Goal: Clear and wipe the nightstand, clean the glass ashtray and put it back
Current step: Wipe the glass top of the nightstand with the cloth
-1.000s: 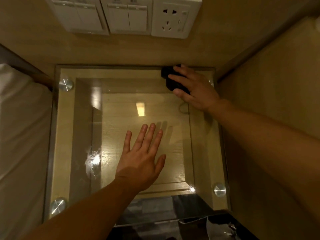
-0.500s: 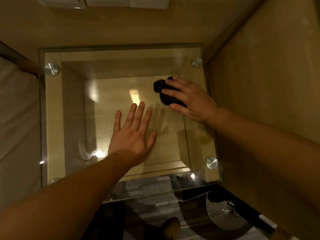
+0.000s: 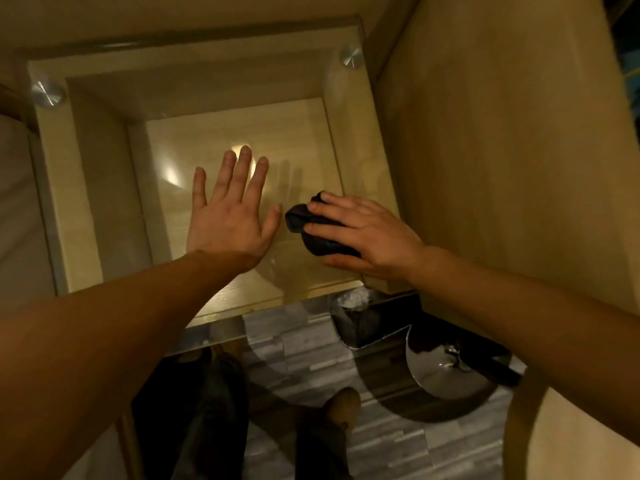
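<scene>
1. Head view: the square desk (image 3: pixel 86 202) is a clear, glossy glass sheet over a pale wood-grain frame, pinned at its corners by round brushed-metal studs (image 3: pixel 350 56).
2. The crumpled dark soft cloth (image 3: pixel 322 242) sits on the glass toward the front right, just beside my left thumb.
3. My left hand (image 3: pixel 230 220) lies palm down on the glass, fingers straight and spread, its grip slack.
4. My right hand (image 3: pixel 370 233) covers the cloth, fingers curled over it and thumb along its near edge, the grip closed on it.
</scene>
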